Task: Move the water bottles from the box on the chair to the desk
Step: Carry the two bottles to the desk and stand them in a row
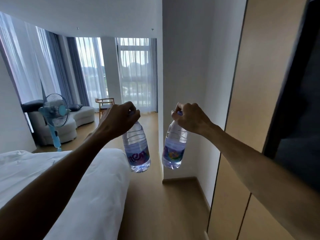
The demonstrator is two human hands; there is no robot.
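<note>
Your left hand (119, 119) has its fingers curled tight round the cap of one water bottle (137, 149), and your right hand (189, 118) pinches the cap of a second water bottle (174, 148) the same way. Both bottles hang upright in the air, side by side but apart, just beyond the foot of the white bed (83, 179); past the bed stand a blue pedestal fan (55, 112) and a wooden chair (103, 105).
</note>
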